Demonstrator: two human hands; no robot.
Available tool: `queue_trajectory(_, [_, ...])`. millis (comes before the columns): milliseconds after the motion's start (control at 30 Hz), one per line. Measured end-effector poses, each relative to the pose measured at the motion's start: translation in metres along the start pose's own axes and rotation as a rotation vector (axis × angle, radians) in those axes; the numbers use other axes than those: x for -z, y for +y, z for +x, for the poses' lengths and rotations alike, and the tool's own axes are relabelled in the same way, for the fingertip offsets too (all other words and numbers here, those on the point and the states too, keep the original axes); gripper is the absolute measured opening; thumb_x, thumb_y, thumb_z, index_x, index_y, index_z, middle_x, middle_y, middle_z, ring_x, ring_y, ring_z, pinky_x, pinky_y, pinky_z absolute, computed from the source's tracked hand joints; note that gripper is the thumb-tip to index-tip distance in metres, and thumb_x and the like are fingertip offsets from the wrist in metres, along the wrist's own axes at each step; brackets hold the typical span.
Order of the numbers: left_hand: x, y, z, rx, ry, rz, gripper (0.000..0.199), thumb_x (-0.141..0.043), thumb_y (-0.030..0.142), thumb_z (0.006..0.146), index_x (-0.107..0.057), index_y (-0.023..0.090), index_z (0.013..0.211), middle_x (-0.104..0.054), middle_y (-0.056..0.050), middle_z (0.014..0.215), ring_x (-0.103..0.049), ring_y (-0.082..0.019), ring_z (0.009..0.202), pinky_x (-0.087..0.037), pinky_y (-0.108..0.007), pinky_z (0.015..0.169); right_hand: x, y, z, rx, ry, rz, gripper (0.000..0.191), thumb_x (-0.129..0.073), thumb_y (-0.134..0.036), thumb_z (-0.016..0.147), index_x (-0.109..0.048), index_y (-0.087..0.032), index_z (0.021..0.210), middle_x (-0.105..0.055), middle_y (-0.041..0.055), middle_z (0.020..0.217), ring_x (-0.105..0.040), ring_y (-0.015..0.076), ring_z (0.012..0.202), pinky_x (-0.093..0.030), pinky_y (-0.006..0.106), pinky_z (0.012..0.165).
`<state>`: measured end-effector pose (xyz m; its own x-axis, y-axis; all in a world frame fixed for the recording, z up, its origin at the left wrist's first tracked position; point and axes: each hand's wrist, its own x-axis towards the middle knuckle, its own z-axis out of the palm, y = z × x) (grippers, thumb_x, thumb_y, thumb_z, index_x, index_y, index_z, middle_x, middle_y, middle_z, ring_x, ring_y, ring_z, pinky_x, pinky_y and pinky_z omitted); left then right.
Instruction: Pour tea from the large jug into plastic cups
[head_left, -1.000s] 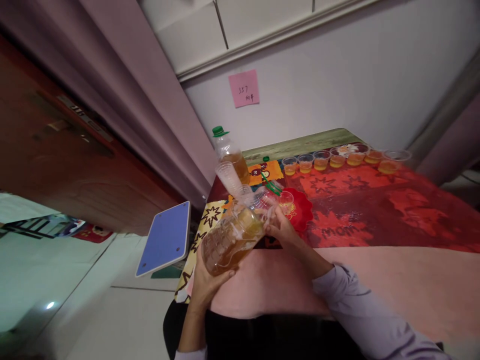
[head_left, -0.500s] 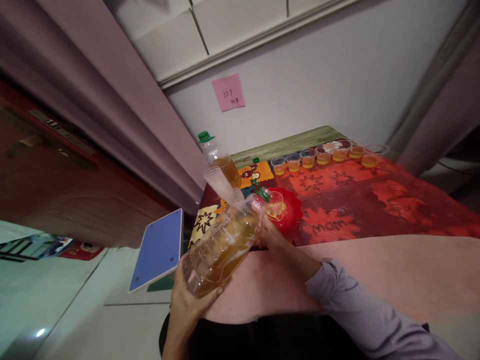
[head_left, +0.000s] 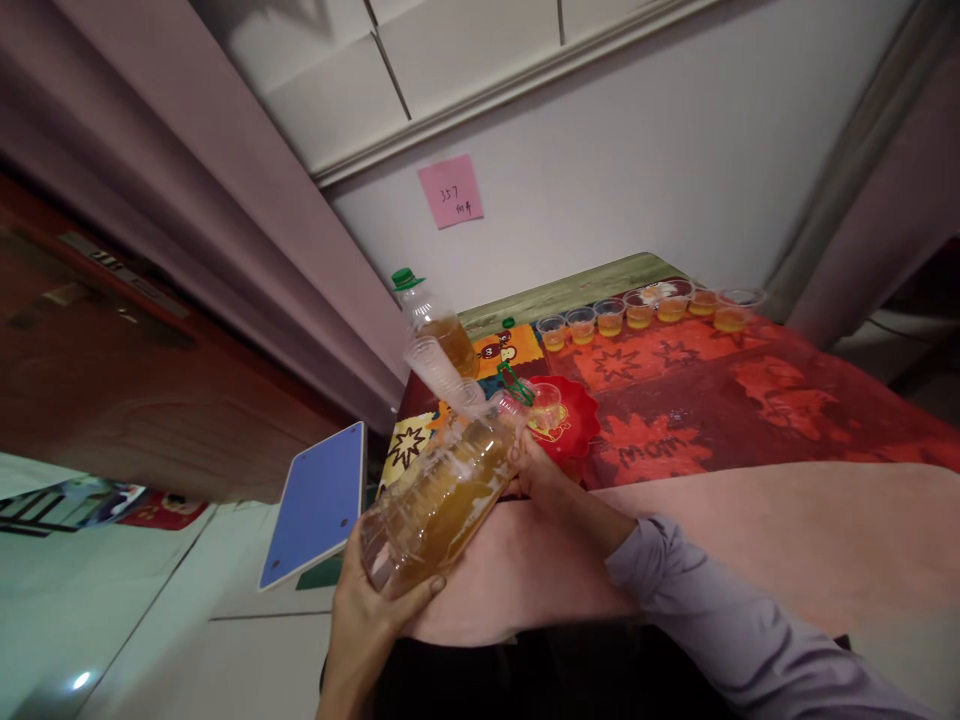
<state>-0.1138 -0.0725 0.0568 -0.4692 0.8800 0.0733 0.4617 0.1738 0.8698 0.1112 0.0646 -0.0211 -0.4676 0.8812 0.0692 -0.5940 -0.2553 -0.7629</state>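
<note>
A large clear bottle of amber liquid lies tilted across the view, its neck towards the upper right. My left hand is wrapped round the bottle's base. Near the shoulder, my right hand grips the same bottle from the right. A green plastic carry handle hangs at the neck. The bottle's mouth is at a clear plastic cup in a scalloped red bowl. Whether liquid is flowing I cannot make out.
Behind stands another amber-filled bottle with a green cap. A stack of clear cups leans beside it. Several cups of amber liquid line the table's back edge. A green ring lies nearby; a blue-topped stool stands left.
The bottle has tipped slightly, and its liquid sits further from the base. Both hands keep their hold. The whole view has shifted a little.
</note>
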Motion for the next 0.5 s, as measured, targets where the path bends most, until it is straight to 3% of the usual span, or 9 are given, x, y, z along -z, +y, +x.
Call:
queue_trajectory(167, [0.001,0.004,-0.001,0.001,0.002,0.054,0.122,-0.103,0.046,0.046,-0.05,0.023,0.153,-0.069,-0.018,0.143,-0.066,-0.044,0.134,-0.054,-0.062,0.114,0.008,0.014,0.007,-0.021,0.024,0.095,0.076,-0.079,-0.061,0.088,-0.042,-0.043,0.153,-0.06,0.0022,0.156,-0.072,0.0301,0.124,-0.068,0.041,0.082])
queue_trajectory(333, [0.001,0.009,-0.002,0.049,0.003,0.013,0.125,-0.102,0.048,0.047,-0.046,0.024,0.156,-0.069,-0.018,0.144,-0.067,-0.043,0.133,-0.06,-0.057,0.109,0.011,0.022,0.011,-0.046,0.083,0.12,0.085,-0.082,-0.06,0.086,-0.04,-0.043,0.158,-0.061,0.0061,0.154,-0.077,0.0289,0.111,-0.07,0.041,0.075])
queue_trajectory(500, [-0.002,0.022,-0.001,0.072,0.008,0.013,0.124,-0.102,0.047,0.044,-0.048,0.023,0.153,-0.07,-0.017,0.143,-0.069,-0.044,0.131,-0.063,-0.054,0.105,0.009,0.015,0.006,-0.022,0.022,0.139,0.076,-0.075,-0.059,0.093,-0.039,-0.044,0.159,-0.056,0.0036,0.161,-0.071,0.0287,0.126,-0.069,0.043,0.085])
